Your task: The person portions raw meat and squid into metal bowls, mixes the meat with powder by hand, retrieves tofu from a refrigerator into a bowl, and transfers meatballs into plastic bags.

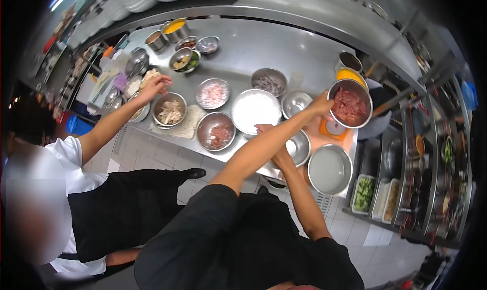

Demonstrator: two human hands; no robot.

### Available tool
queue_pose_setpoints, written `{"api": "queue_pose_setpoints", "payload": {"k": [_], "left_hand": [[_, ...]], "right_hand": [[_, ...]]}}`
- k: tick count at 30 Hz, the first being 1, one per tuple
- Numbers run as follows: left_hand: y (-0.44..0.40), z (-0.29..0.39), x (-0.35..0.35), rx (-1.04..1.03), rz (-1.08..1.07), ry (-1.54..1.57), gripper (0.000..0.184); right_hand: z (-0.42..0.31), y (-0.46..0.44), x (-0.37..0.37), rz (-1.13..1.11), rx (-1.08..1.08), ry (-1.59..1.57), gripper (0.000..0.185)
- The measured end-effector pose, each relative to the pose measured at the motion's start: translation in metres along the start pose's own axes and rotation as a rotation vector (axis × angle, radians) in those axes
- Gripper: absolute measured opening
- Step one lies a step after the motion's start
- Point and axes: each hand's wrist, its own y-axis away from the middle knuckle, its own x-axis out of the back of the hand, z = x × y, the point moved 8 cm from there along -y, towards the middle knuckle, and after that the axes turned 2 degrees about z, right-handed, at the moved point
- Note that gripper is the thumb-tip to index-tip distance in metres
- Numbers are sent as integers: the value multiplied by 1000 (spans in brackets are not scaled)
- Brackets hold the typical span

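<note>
A worker in black sleeves crossed arms over a crowded steel bench (264, 44) in a kitchen, the left forearm passing above the right. The left hand (320, 105) stretched to the bench's right end, its fingers clasping the near-left rim of a metal bowl of meat (371, 107), filled with raw red pieces. The bowl was tipped toward the camera, in front of a yellow-topped container (350, 75) and partly over an orange object (337, 136); whether it touched either could not be told.

The right hand (264, 129), half hidden by the left forearm, lay at the near rim of a wide bowl of white powder (233, 115); whether its fingers gripped that rim could not be made out. Below the forearms sat a smaller metal bowl (304, 150), and just beside it a round pot of cloudy liquid (351, 169).

To the left stood a bowl of powdered pink meat (199, 133) and, behind it, a bowl of white-dusted pieces (197, 95). At far left, a co-worker in a white shirt and black apron extended a hand (158, 83) near a bowl of pale strips (185, 110).
</note>
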Motion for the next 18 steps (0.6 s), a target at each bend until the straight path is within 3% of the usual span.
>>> {"api": "queue_pose_setpoints", "payload": {"k": [2,4,5,8,18], "left_hand": [[42,36,22,76,-89,54,53],[73,65,51,14,-96,114,56],[92,80,68,7,-71,145,58],[148,93,120,4,-3,233,64],[294,6,244,217,344,383,61]], "right_hand": [[2,-33,-14,-97,16,73,27],[31,-41,-48,-519,-157,252,29],[61,-41,-61,-324,22,153,33],[90,-54,-82,-429,-35,206,31],[115,-57,-84,-473,-145,341,22]]}}
